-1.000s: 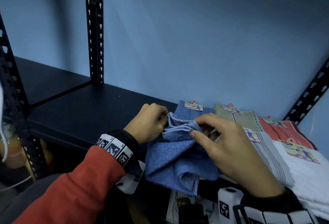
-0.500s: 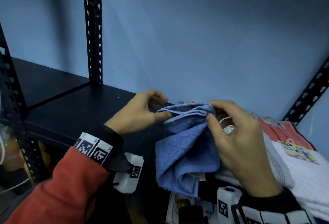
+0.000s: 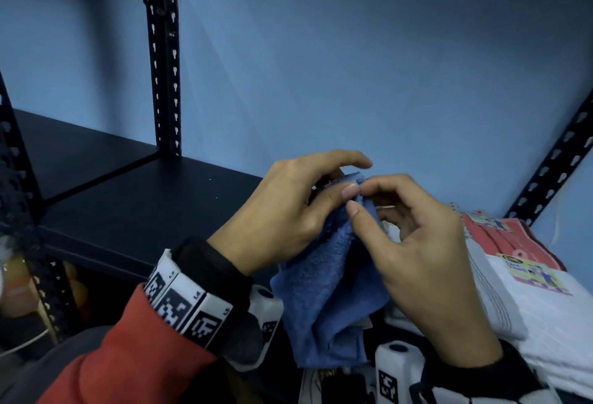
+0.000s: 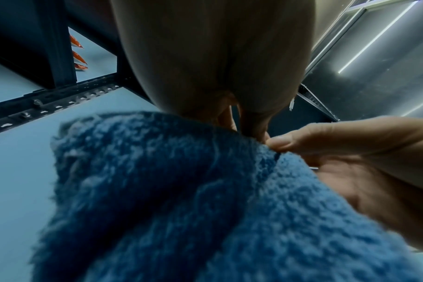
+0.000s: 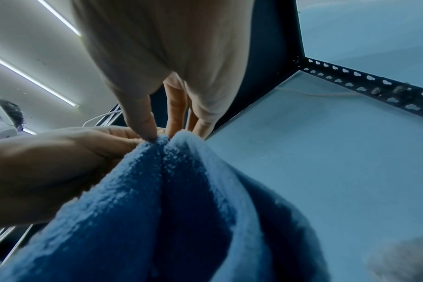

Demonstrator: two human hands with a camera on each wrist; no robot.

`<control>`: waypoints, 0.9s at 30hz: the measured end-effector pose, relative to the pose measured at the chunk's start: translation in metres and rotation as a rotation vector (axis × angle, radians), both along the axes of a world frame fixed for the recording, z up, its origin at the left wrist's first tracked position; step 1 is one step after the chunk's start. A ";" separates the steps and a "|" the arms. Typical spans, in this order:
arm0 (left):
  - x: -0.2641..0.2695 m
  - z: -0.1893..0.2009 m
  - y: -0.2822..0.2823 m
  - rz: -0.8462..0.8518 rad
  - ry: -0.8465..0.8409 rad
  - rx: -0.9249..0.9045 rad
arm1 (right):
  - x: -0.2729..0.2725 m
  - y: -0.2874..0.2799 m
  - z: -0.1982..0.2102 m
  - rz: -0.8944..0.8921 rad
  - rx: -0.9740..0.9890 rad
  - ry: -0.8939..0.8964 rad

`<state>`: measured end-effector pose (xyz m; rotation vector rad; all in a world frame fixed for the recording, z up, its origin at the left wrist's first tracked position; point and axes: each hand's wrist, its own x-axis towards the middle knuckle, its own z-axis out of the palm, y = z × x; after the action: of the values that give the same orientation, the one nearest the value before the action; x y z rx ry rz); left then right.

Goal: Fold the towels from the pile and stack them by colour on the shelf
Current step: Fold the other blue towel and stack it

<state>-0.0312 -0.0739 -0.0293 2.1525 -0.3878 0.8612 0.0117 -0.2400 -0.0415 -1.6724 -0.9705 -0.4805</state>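
A blue terry towel (image 3: pixel 327 288) hangs bunched in front of the black shelf (image 3: pixel 134 207), lifted off the board. My left hand (image 3: pixel 288 207) pinches its top edge between thumb and fingers. My right hand (image 3: pixel 414 243) pinches the same top edge right beside it, the fingertips of both hands almost touching. In the left wrist view the blue towel (image 4: pixel 181 200) fills the lower frame beneath my left hand (image 4: pixel 229 118). In the right wrist view the blue towel (image 5: pixel 172 209) drapes in folds below my right hand (image 5: pixel 157 122).
Folded towels lie on the shelf's right part: a white one (image 3: pixel 552 317) with a paper label, a grey striped one (image 3: pixel 494 301) and a red one (image 3: pixel 507 236). A black perforated upright (image 3: pixel 163 56) stands at the back left, another (image 3: pixel 552 166) at the right. The blue wall is behind.
Both hands have raised the blue towel off the shelf and brought their pinches together at its top edge. The towel now hangs narrower, hiding the folded blue and beige towels behind.
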 end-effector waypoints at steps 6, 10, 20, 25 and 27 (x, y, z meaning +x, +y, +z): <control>0.003 -0.003 -0.001 0.058 -0.094 0.022 | -0.001 0.004 -0.003 -0.191 -0.032 -0.183; 0.000 -0.001 -0.004 0.103 -0.168 -0.033 | -0.009 0.011 -0.004 -0.248 -0.006 -0.261; -0.018 0.019 0.009 0.057 -0.167 -0.062 | -0.025 0.018 -0.001 -0.277 -0.030 -0.250; -0.025 0.024 0.013 0.063 -0.176 -0.036 | -0.030 0.019 -0.001 -0.226 -0.136 -0.223; -0.029 0.027 0.014 0.059 -0.198 -0.043 | -0.028 0.020 -0.004 -0.271 -0.205 -0.260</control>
<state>-0.0605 -0.0596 -0.0019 2.0548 -0.4021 1.1105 -0.0160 -0.2200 -0.0456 -1.9742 -1.0102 -0.8178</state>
